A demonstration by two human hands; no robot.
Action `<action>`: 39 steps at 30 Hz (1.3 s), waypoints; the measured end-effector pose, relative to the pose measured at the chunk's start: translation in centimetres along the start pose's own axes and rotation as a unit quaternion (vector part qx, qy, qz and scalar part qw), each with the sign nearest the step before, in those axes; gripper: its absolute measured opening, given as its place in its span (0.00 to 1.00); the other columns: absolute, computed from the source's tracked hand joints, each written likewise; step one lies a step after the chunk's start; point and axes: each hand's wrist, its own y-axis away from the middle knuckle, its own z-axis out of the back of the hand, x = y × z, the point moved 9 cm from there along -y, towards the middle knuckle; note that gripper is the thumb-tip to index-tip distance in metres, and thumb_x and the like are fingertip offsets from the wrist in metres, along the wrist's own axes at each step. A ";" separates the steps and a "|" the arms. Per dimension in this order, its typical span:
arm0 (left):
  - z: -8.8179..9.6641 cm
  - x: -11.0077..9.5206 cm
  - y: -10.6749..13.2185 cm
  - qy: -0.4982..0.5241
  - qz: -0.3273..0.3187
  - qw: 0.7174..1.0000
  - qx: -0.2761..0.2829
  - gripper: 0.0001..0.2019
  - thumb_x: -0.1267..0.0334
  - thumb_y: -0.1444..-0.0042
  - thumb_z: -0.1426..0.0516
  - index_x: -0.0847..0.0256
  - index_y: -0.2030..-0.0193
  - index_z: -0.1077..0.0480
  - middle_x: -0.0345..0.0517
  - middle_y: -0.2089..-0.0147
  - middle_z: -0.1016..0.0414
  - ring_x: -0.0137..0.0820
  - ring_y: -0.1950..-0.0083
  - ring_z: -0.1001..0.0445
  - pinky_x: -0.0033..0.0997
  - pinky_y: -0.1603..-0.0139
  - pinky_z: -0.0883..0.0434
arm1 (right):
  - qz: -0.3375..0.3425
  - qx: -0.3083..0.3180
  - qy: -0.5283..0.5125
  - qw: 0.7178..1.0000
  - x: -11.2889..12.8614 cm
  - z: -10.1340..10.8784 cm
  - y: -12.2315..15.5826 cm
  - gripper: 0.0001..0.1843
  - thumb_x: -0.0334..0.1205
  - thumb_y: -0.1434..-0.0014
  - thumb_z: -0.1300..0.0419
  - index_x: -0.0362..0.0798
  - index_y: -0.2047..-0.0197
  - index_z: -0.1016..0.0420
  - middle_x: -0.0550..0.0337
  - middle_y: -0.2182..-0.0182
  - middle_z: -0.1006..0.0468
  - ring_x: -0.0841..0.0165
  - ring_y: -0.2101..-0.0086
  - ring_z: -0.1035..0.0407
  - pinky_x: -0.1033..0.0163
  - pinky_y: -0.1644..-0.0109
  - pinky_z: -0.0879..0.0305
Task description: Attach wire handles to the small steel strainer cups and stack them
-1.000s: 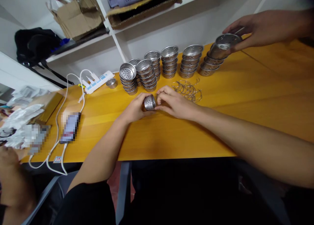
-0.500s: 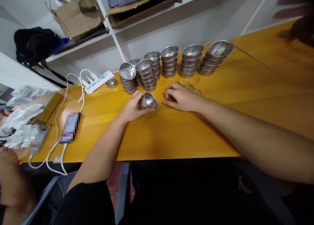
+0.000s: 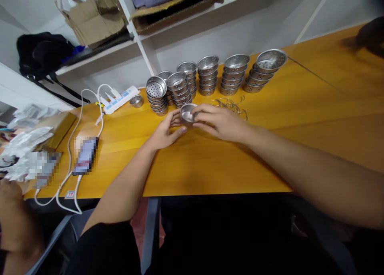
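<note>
A small perforated metal cup (image 3: 186,115) is held between my hands just above the table, its mouth turned up. My left hand (image 3: 166,131) curves loosely round the cup's left side, its thumb low in front. From the right, my right hand (image 3: 223,123) grips the rim, with fingertips reaching over the edge and partly hiding the inside. Thin curved metal wires (image 3: 231,105) lie in a loose heap just behind my right hand. Behind the cup stand several stacks of similar perforated cups, the nearest stack (image 3: 177,83) almost touching it.
A single small cup (image 3: 137,101) sits left of the stacks, by a white power strip (image 3: 121,100). White cables run to a phone (image 3: 86,155) on the table's left. A shelf with a cardboard box (image 3: 180,11) rises behind. Another person's arm (image 3: 18,219) is at far left.
My right hand has moved left from beside the wires and taken hold of the cup's rim. The cup has shifted slightly up and right and turned more upright; my left thumb has moved slightly.
</note>
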 end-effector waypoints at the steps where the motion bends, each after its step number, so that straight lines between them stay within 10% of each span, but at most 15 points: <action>1: 0.2 0.3 0.1 -0.002 0.006 1.000 -0.004 0.35 0.37 0.22 0.34 0.51 0.19 0.35 0.65 0.22 0.19 0.45 0.29 0.11 0.56 0.23 0.13 | -0.016 -0.023 0.021 0.999 -0.3 1.3 -0.1 0.17 0.53 0.13 0.41 0.57 0.41 0.13 0.46 0.35 0.13 0.45 0.39 0.17 0.37 0.34 0.18; 10: 0.0 1.2 0.4 -0.035 0.029 0.999 0.007 0.32 0.43 0.25 0.30 0.57 0.24 0.28 0.66 0.27 0.14 0.42 0.36 0.10 0.56 0.27 0.13 | -0.268 -0.177 0.243 0.915 -9.2 15.4 -0.8 0.13 0.37 0.19 0.30 0.41 0.37 0.10 0.37 0.46 0.06 0.50 0.47 0.11 0.47 0.43 0.24; 33: 0.2 0.6 0.4 -0.065 0.046 0.997 0.005 0.28 0.46 0.27 0.29 0.61 0.30 0.22 0.65 0.30 0.12 0.40 0.38 0.09 0.48 0.32 0.12 | -0.349 0.061 0.334 0.873 -13.1 13.5 -3.2 0.23 0.45 0.12 0.43 0.42 0.26 0.16 0.31 0.38 0.11 0.43 0.41 0.16 0.45 0.43 0.28; 36: 2.7 -1.2 0.3 -0.097 0.030 0.994 -0.038 0.17 0.47 0.29 0.28 0.59 0.46 0.15 0.53 0.50 0.07 0.32 0.54 0.12 0.35 0.48 0.15 | -0.316 0.026 0.306 0.898 -12.7 13.8 -3.0 0.25 0.46 0.14 0.38 0.40 0.24 0.19 0.31 0.35 0.12 0.46 0.40 0.18 0.46 0.39 0.28; 39: 9.2 -2.3 0.9 -0.107 0.005 0.975 -0.195 0.21 0.47 0.30 0.30 0.57 0.70 0.25 0.40 0.71 0.21 0.25 0.70 0.26 0.28 0.65 0.29 | -0.256 -0.069 0.285 0.921 -10.6 15.1 -1.9 0.26 0.47 0.16 0.36 0.40 0.25 0.19 0.29 0.32 0.15 0.47 0.37 0.20 0.45 0.32 0.29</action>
